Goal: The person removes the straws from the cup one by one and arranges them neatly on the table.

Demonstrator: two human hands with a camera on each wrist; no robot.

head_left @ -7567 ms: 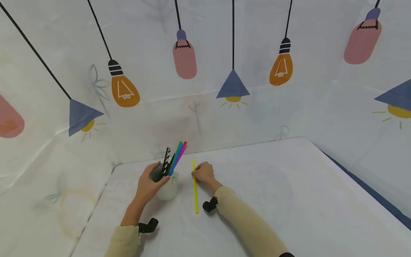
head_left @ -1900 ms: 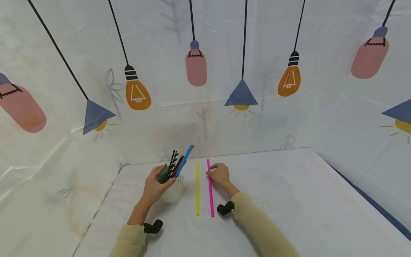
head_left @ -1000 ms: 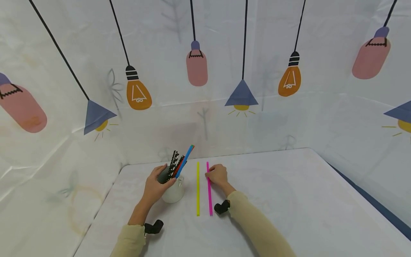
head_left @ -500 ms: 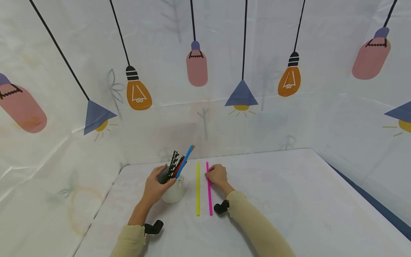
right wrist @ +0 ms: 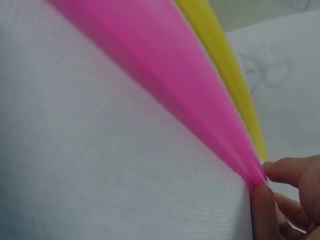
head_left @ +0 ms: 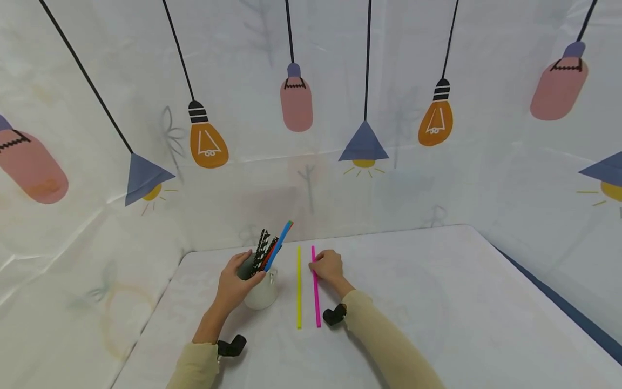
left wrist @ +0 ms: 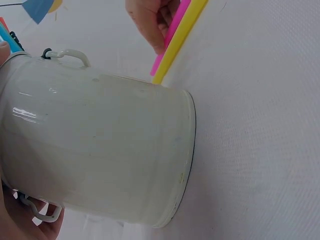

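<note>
My left hand (head_left: 232, 285) grips a white enamel pot (left wrist: 100, 140) near its rim, thumb on the near side. The pot has a small loop handle on each side. Black-and-white patterned straws (head_left: 261, 248), a blue straw (head_left: 279, 247) and a red one lean out of its mouth. To its right a yellow straw (head_left: 299, 292) lies on the table, pointing away from me. Beside it, almost parallel, is a pink straw (head_left: 317, 305). My right hand (head_left: 328, 266) pinches this pink straw towards its far end between thumb and fingertips, as the right wrist view shows.
A white-covered table (head_left: 427, 313) extends to the right of the straws. Behind it stands a pale wall sheet (head_left: 320, 200) printed with hanging lamps. Its left edge (head_left: 146, 327) runs close along another sheet. A black camera mount (head_left: 232, 346) sits on the left wrist.
Earlier my right hand held the yellow straw; now that lies released. The pink straw has come out of the pot to its right and lately shifted slightly towards it. Left hand stays put.
</note>
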